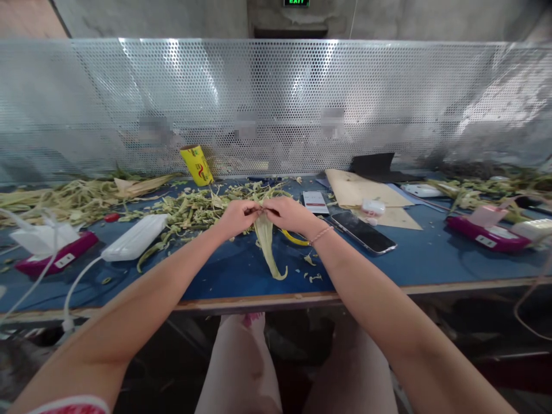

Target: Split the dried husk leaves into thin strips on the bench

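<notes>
Over the blue tabletop (241,282), my left hand (238,218) and my right hand (288,213) meet with their fingertips nearly touching. Both pinch the upper end of a pale green, husk-like leaf (266,244), which hangs down toward the table with a curled tip. My fingers hide the exact spot of the grip. Behind and left of my hands spreads a heap of pale green plant scraps (190,207). A yellow curved object (295,238), partly hidden, lies by my right wrist.
A yellow can-like container (197,165) leans near the perforated metal screen (276,103). Right lie a phone (363,232), a white card (315,202) and brown paper (366,188). A white power bank (134,237) and magenta power strips (487,234) with cables flank my arms.
</notes>
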Available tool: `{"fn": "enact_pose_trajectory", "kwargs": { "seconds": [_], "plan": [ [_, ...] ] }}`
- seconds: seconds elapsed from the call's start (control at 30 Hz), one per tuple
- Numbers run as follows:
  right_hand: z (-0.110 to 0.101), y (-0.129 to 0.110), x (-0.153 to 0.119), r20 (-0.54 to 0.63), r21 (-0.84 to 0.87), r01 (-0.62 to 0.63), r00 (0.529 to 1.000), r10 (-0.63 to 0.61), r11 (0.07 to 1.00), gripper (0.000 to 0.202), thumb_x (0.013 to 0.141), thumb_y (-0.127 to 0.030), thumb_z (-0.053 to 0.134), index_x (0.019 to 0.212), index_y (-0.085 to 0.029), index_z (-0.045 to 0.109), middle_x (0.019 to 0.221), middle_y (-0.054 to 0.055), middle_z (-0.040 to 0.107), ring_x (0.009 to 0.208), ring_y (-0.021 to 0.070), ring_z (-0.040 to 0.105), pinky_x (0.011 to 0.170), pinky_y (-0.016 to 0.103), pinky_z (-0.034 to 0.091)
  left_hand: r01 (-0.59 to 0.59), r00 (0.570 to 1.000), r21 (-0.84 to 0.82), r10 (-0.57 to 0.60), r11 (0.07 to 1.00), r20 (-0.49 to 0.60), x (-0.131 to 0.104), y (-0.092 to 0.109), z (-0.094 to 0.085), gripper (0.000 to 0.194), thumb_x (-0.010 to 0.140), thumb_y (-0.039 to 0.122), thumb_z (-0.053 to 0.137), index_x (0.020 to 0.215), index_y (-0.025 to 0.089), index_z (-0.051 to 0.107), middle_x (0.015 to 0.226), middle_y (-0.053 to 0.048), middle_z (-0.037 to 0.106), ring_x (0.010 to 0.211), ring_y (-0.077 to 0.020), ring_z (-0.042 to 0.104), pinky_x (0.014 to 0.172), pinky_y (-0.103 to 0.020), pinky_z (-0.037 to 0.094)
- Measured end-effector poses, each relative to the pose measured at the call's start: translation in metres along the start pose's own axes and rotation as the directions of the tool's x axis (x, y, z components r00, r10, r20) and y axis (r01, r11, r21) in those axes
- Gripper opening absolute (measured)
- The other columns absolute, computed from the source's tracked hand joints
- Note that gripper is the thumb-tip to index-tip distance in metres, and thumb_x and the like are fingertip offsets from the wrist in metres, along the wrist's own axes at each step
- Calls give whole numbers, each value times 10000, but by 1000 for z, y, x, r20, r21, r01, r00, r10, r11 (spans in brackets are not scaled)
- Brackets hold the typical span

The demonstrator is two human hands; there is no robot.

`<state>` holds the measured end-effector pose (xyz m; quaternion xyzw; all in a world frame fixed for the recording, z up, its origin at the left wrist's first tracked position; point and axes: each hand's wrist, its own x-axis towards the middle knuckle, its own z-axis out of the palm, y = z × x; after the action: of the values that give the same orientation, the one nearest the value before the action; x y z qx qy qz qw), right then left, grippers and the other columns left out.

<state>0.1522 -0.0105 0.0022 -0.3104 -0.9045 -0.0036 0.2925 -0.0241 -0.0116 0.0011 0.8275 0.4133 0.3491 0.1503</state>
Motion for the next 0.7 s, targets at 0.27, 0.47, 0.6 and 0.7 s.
{"fn": "enact_pose_trajectory", "kwargs": {
  "seconds": [0.27,0.47,0.6,0.7],
  "plan": [
    [3,-6,1,-87,122,-151,983,162,981,185,722,-190,403,555,-182,323,535,-45,326,524,81,285,531,231,194,-47,997,20,48,999,-54,1,0,-2,179,693,255,502,674,136,635,532,9,547,469,-76,428,457,-195,323],
    [6,-16,6,-148,382,-256,932,332,888,228,651,-171,422,498,-187,253,493,-58,236,507,70,254,506,225,189,-179,964,135,201,974,-171,0,6,0,156,674,189,487,637,145,632,552,3,575,483,-72,441,473,-190,339],
    [7,-19,8,-98,571,-335,879,467,749,269,662,-182,426,458,-187,251,435,-63,241,458,58,259,468,210,198,-244,926,230,297,942,-233,-1,6,6,159,684,160,473,642,148,626,591,-15,613,519,-81,489,505,-191,377],
    [10,-18,9,13,687,-400,841,541,606,268,694,-201,421,448,-187,315,388,-58,318,402,62,316,425,198,234,-278,903,268,346,923,-255,-1,3,10,163,699,155,468,663,149,626,576,-12,603,514,-83,499,512,-193,391]
  ]
}}
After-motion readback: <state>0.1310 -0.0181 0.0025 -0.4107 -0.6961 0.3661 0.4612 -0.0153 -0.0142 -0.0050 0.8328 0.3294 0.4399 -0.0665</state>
